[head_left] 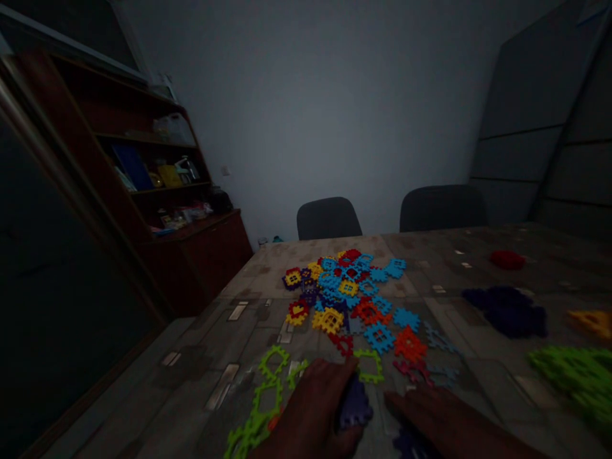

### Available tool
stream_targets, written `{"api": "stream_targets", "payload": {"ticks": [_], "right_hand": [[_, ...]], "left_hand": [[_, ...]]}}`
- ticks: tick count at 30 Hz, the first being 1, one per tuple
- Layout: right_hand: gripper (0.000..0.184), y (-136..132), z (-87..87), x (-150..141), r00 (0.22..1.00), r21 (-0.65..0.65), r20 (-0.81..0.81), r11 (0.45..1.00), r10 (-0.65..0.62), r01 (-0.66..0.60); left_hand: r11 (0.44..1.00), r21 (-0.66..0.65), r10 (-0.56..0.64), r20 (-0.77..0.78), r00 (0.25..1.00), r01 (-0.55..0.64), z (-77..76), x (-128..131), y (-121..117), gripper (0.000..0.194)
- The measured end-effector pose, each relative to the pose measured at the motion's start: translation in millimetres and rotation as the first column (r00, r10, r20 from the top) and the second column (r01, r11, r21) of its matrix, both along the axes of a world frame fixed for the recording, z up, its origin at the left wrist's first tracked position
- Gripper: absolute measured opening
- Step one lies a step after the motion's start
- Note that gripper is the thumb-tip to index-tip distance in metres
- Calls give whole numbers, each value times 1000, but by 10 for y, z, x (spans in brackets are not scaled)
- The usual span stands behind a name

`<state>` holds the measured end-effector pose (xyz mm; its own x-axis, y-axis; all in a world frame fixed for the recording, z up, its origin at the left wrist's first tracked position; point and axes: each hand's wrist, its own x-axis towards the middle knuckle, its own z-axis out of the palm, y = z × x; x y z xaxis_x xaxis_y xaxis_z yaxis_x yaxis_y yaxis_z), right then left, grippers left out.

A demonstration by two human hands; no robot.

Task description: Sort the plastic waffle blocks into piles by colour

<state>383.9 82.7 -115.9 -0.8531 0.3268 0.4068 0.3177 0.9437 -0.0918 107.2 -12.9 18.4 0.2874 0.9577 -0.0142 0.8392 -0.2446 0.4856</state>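
Observation:
My left hand (315, 408) is closed around a purple toothed interlocking piece (354, 405) near the front edge of the table. To its right, the fingers of my right hand (444, 417) bend over another dark purple toothed piece (410, 444); its thumb is hidden. A small gap separates the two purple pieces. Just beyond my left hand lies a lime-green square frame piece (368, 366), with a red piece (342, 344) behind it. More lime-green pieces (268, 396) lie left of my left hand, and a pinkish-red piece (414, 371) is beyond my right fingers.
A loose pile of blue, yellow, red and purple pieces (349, 287) spreads over the patterned table (239, 341). At right are a green stack (576, 376), a dark blue heap (509, 309), yellow pieces (591, 322) and a red clump (507, 259). Two chairs (329, 218) stand behind.

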Motion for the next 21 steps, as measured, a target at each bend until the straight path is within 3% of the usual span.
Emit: {"api": "stream_targets", "payload": {"ticks": [6,10,16,21], "right_hand": [[84,-115,402,108,1000,-208,2,978,20,-19],[92,-174,609,127,999,-285,4,958,39,-36],[89,-191,647,114,999,-282,-6,959,37,-37],[97,-160,514,58,999,-265,-11,963,41,-43]], "left_hand": [[992,-125,-33,-76,997,24,132,8,-62,93],[991,-130,-28,-58,998,20,176,-14,-65,97],[995,-89,-37,-54,998,32,93,-42,-34,87],[999,-39,-11,-36,999,10,66,-70,-39,87]]}}
